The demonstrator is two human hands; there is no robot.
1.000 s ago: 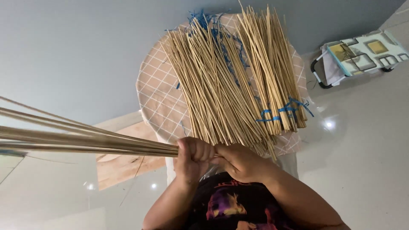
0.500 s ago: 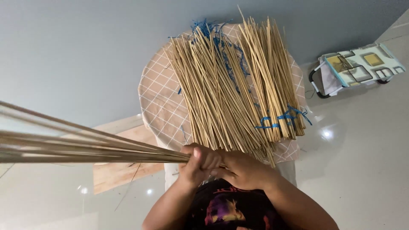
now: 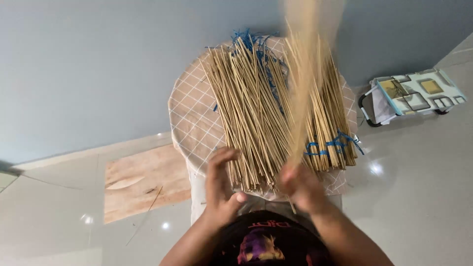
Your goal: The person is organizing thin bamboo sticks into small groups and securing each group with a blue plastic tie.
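Note:
A small round table [image 3: 189, 128] with a checked beige cover holds a loose heap of thin bamboo sticks [image 3: 251, 113] and a second bunch tied with blue string [image 3: 335, 148]. My right hand [image 3: 300, 189] is closed on the lower end of a bundle of sticks [image 3: 303, 83] that stands blurred, pointing away from me over the table. My left hand [image 3: 221, 189] is beside it at the table's near edge, fingers spread, holding nothing. Blue string ends [image 3: 246, 39] show at the far side of the heap.
A flat wooden board [image 3: 143, 180] lies on the glossy tiled floor left of the table. A small cart with a patterned top [image 3: 414, 96] stands at the right by the grey wall. My dark printed shirt [image 3: 268, 241] fills the bottom.
The bundle pointed left with both hands clasped on it. It has swung up and over the table, held now by my right hand alone; my left hand has let go and opened.

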